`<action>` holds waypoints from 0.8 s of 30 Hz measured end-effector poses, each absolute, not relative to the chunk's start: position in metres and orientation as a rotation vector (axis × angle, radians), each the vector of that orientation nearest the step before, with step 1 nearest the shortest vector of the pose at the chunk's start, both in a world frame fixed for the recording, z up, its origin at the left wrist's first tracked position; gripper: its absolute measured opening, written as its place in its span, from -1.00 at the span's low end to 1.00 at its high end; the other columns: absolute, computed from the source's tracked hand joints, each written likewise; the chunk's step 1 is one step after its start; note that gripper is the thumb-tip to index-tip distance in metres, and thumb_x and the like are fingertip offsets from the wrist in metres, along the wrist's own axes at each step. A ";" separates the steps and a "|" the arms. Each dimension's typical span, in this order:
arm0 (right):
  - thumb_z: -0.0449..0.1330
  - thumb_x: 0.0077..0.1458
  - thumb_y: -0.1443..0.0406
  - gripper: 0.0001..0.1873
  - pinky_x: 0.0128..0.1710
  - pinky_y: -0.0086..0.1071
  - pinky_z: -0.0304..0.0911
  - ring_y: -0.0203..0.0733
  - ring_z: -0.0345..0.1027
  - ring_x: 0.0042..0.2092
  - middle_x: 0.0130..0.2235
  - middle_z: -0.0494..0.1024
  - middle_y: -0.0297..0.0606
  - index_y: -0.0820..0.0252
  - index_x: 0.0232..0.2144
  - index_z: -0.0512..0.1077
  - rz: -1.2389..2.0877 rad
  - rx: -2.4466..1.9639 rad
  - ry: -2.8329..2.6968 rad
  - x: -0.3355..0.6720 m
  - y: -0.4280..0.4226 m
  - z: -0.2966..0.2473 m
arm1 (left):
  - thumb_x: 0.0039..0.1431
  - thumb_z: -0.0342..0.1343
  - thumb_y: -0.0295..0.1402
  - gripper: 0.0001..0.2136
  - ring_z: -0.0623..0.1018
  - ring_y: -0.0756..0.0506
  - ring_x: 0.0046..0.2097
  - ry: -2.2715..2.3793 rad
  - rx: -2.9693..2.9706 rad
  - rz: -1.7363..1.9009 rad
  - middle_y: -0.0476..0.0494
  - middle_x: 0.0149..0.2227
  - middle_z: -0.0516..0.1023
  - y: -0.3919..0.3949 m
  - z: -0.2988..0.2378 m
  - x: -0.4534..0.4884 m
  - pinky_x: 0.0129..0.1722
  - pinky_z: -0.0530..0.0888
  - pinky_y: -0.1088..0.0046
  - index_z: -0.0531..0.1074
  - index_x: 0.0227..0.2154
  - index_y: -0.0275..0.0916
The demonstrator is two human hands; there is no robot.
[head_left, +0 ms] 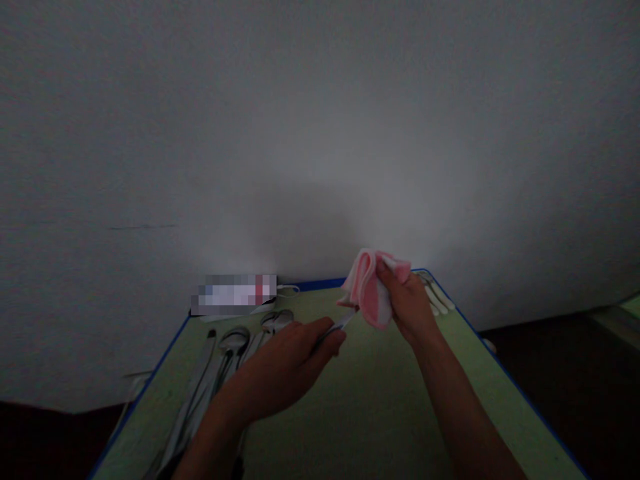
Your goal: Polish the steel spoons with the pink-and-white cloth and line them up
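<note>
A slim, shiny metal utensil (341, 325) sits above the middle of the pale green tabletop with a blue rim (380, 400), clamped between the thumb and fingers of my left hand (303, 353). To the left of that hand, partly covered by my forearm, lies a row of silvery metal spoons and other long-handled utensils (235, 339), bowls turned away from me. Just beyond my left hand, the utensil's far end meets a folded pink-and-white soft cloth (369, 290); I cannot tell what shape that end has. My right hand (413, 300) pinches the cloth, thumb on top, apart from my left. Farther off, a few white-ended utensils (440, 300) lie by the right rim, and a blurred-out bright screen (235, 295) with a thin white cable (290, 289) stands at the far left corner. Behind everything rises a plain grey wall (320, 133).
</note>
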State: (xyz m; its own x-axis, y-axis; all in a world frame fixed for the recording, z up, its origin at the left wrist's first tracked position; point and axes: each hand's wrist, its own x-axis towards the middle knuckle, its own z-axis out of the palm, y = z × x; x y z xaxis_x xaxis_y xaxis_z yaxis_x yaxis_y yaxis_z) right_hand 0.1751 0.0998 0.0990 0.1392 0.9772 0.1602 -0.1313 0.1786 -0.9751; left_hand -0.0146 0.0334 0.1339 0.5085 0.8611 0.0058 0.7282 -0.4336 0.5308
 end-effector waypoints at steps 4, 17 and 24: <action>0.17 -0.12 -0.03 -0.48 -0.43 -0.32 0.25 -0.12 0.38 -0.34 -0.39 0.53 -0.17 0.27 -0.25 0.48 1.063 -1.025 -1.091 0.175 0.099 0.100 | 0.30 -0.25 -0.18 -0.69 0.36 0.00 -0.47 1.304 2.292 0.382 0.05 -0.52 0.34 0.032 0.134 -0.015 -0.47 0.18 0.45 0.29 -0.42 -0.22; 0.17 -0.13 -0.04 -0.46 -0.44 -0.34 0.24 -0.12 0.37 -0.35 -0.41 0.53 -0.18 0.29 -0.25 0.47 1.065 -1.040 -1.095 0.175 0.098 0.101 | 0.29 -0.26 -0.17 -0.67 0.37 -0.01 -0.45 1.310 2.311 0.384 0.03 -0.51 0.36 0.032 0.133 -0.015 -0.45 0.21 0.44 0.30 -0.41 -0.22; 0.17 -0.14 -0.04 -0.46 -0.45 -0.34 0.23 -0.11 0.37 -0.35 -0.43 0.53 -0.18 0.27 -0.25 0.48 1.041 -1.062 -1.085 0.174 0.099 0.101 | 0.29 -0.26 -0.18 -0.68 0.36 -0.01 -0.45 1.306 2.299 0.372 0.02 -0.50 0.37 0.032 0.135 -0.014 -0.45 0.20 0.43 0.31 -0.41 -0.22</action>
